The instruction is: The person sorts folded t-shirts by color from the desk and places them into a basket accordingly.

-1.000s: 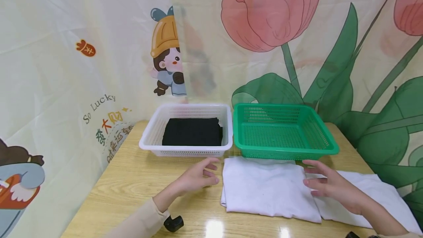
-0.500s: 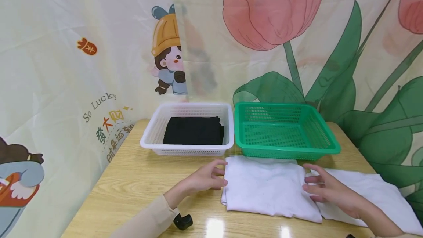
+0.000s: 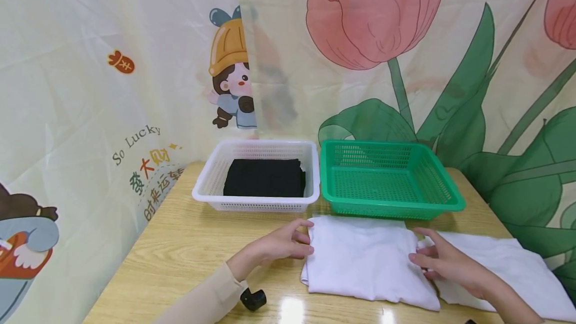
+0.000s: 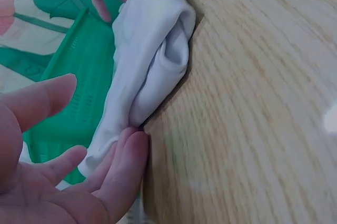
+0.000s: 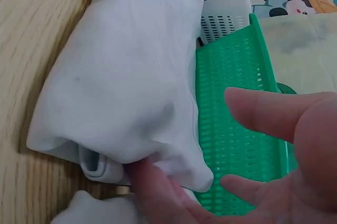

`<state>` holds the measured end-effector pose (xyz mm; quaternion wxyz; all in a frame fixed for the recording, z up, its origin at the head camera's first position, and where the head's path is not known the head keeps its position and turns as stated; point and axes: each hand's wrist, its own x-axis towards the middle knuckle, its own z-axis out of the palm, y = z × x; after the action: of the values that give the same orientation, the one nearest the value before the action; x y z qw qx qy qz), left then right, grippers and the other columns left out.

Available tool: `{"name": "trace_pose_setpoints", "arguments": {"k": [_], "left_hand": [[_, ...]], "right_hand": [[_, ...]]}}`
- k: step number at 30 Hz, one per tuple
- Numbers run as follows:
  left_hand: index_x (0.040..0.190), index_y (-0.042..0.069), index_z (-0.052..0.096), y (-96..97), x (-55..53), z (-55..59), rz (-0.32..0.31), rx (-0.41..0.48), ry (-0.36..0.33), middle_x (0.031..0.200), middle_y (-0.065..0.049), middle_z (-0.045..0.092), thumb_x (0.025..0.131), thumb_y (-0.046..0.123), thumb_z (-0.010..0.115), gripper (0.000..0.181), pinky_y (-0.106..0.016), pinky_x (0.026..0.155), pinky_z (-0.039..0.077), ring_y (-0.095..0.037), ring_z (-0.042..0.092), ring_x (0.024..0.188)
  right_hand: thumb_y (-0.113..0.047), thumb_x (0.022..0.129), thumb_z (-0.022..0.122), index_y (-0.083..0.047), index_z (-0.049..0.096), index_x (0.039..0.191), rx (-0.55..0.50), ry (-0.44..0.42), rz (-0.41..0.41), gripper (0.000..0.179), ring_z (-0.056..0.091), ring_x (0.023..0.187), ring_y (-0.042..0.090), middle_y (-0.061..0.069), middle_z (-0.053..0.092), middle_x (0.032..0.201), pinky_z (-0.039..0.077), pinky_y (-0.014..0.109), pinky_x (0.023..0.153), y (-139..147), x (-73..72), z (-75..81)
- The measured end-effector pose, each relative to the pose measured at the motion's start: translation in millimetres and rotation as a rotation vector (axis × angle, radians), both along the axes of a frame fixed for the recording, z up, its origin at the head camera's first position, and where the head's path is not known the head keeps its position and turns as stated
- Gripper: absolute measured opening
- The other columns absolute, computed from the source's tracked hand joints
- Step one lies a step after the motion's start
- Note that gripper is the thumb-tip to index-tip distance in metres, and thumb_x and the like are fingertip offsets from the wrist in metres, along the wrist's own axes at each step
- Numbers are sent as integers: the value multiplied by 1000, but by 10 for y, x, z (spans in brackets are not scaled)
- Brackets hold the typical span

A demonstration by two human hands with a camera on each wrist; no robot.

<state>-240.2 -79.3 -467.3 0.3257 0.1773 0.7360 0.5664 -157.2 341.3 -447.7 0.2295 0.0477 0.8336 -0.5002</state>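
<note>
A folded white cloth (image 3: 364, 259) lies on the wooden table in front of the green basket. My left hand (image 3: 281, 241) is at its left edge; in the left wrist view the fingertips (image 4: 134, 140) touch the cloth's lower edge, with the thumb held apart. At the opposite edge is my right hand (image 3: 450, 264). The right wrist view shows a finger (image 5: 150, 182) tucked at the cloth's underside, partly hidden by it, while the thumb stands away. A second white cloth (image 3: 508, 269) lies to the right, partly behind my right hand.
A white basket (image 3: 256, 200) holding folded black cloth (image 3: 263, 178) stands at the back left. Beside it is the green basket (image 3: 391, 209), with its mesh floor visible. A printed curtain (image 3: 180, 39) hangs behind the table.
My left hand has moved right to the folded white cloth's left edge. My right hand has shifted slightly and its fingers have come to the right edge. The cloth's near edge has shifted slightly nearer.
</note>
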Motion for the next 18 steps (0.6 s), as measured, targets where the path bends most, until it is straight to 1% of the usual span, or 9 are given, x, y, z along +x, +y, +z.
{"name": "trace_pose_setpoints", "arguments": {"k": [2,4,8,10,12,15,18], "left_hand": [[157,9,44,-19,-9,9,-14,-2,-8,130,-16,61,98,12,77,68,-42,97,59,-24,68,110],[156,10,45,-34,-15,14,-23,-7,-5,129,-15,61,98,13,77,67,-42,97,59,-23,67,111],[156,10,46,-47,-16,25,-33,-19,14,130,-14,61,97,14,78,67,-42,100,57,-23,63,117],[156,10,47,-50,-15,29,-34,-28,34,131,-14,61,97,15,79,67,-41,101,56,-23,61,118],[155,10,48,-50,-13,31,-29,-31,50,130,-14,61,97,15,79,66,-41,100,55,-23,61,117],[154,10,50,-47,-15,28,-15,-25,49,129,-15,59,97,14,79,64,-40,97,57,-23,62,112],[153,11,51,-47,-12,15,-2,-17,39,127,-15,59,96,13,79,63,-39,95,57,-24,63,108]], "right_hand": [[-35,105,68,4,10,163,41,1,8,91,63,117,30,31,55,137,60,43,90,-6,0,22],[-35,106,68,3,11,163,40,-5,12,90,62,119,31,31,54,138,60,43,89,-13,1,26],[-33,108,64,3,10,163,-58,-36,43,85,61,121,32,30,54,139,59,44,92,-30,14,-21],[-31,109,61,3,8,164,-111,-45,70,83,60,121,31,28,54,138,58,42,92,-44,27,-60],[-30,110,60,3,8,164,-140,-41,85,82,60,120,30,26,55,137,57,40,92,-62,40,-101],[-29,109,61,1,10,165,-161,-21,74,82,59,121,29,27,52,140,56,37,92,-97,59,-146],[-30,109,63,-1,11,166,-169,-7,44,83,58,123,30,32,48,144,56,37,92,-128,66,-173]]}}
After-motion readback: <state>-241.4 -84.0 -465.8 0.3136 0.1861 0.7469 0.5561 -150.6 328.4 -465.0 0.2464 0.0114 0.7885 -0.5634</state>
